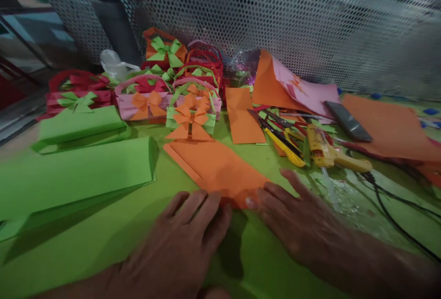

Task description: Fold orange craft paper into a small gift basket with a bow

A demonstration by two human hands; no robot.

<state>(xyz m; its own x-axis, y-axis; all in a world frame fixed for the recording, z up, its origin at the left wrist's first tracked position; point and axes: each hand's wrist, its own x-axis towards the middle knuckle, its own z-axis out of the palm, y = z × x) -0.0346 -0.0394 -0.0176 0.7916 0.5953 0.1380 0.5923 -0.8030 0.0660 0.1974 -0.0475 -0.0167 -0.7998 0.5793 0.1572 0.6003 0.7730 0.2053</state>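
Note:
A folded sheet of orange paper (223,166) lies slantwise on the green tabletop in front of me, with a layered edge on its left side. My left hand (193,230) has its fingers bent over the sheet's near edge, pinching it at the left. At the right end of that edge, my right hand (292,221) holds the paper with its thumb and fingers, the little finger lifted apart. The fingertips partly cover the near edge, so the fold there is hard to see.
Folded green paper (76,179) lies left. Small paper bags with bows (148,101) stand at the back. To the right are a yellow cutter knife (284,147), a glue gun (324,147) with a cord, a dark phone (347,120) and orange sheets (389,126). Behind stands a perforated metal panel (275,19).

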